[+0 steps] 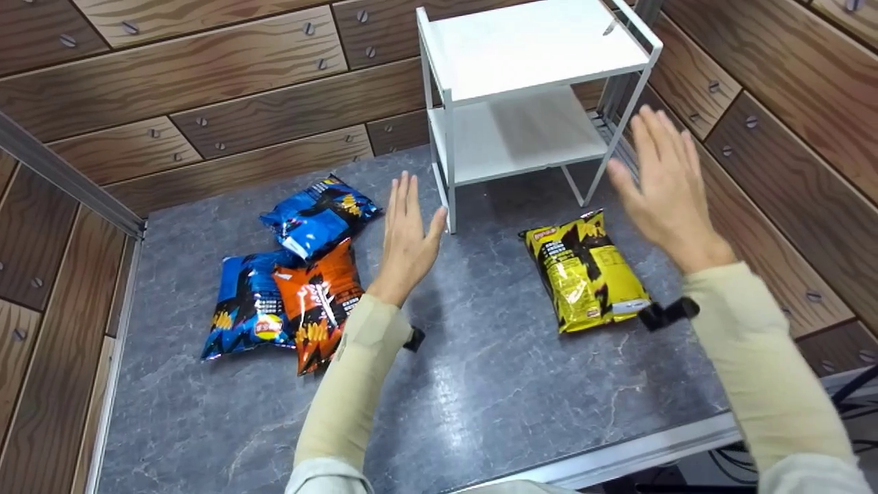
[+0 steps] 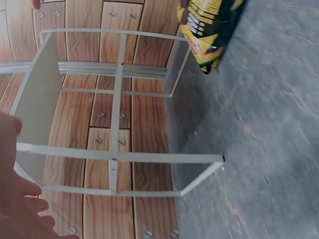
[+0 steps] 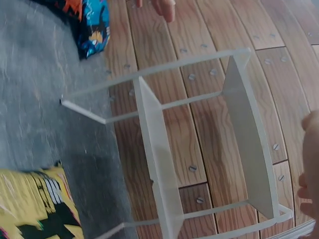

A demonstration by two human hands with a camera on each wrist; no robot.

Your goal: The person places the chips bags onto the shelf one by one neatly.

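Observation:
My left hand (image 1: 409, 240) is raised with straight fingers, between the chip bags on the left and the white two-tier shelf (image 1: 535, 51). Nothing is in it. My right hand (image 1: 669, 195), also holding nothing, hovers beyond the yellow chip bag (image 1: 590, 278), its fingers extended and thumb apart. Left of my left forearm, an orange chip bag (image 1: 326, 298) overlaps a blue chip bag (image 1: 250, 295). A second blue chip bag (image 1: 315, 223) lies just behind them. In the right wrist view, the yellow bag (image 3: 35, 204) shows at the lower left, near the shelf's foot.
The shelf stands at the back on a grey marbled surface (image 1: 480, 384). Wood-patterned panels (image 1: 226, 75) enclose the back and sides. A metal edge strip (image 1: 617, 446) runs along the front, with dark cables (image 1: 734, 463) beyond it at the lower right.

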